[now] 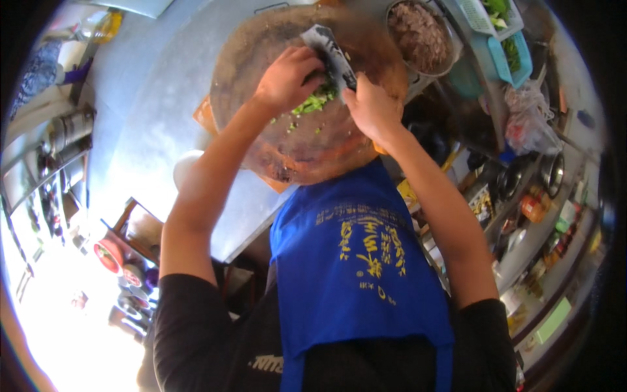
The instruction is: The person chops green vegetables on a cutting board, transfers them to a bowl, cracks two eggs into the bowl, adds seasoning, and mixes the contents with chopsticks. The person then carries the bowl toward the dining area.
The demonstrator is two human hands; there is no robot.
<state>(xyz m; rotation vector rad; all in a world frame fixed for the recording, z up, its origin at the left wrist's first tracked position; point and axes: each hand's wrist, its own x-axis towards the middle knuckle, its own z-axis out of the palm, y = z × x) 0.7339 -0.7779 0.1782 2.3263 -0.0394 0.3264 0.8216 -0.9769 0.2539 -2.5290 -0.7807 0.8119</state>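
A cleaver [329, 55] with dark patches on its blade is in my right hand [372, 105], its blade pointing away from me over a thick round wooden chopping block [274, 142]. Chopped green vegetable pieces [313, 103] lie in a small heap on the block, left of the cleaver's handle end, with a few bits scattered nearer to me. My left hand [294, 76] is bent over the upper part of the heap, close to the blade's left side. Its curled fingers hide what lies beneath, so I cannot tell whether it grips any of the greens.
A metal pot of shredded brown meat [420, 36] stands right of the block. Beyond it are a white basket [512, 22] and a light blue basket [523, 63] with greens. A white round dish [185, 169] sits on the metal table [147, 108] beside my left forearm.
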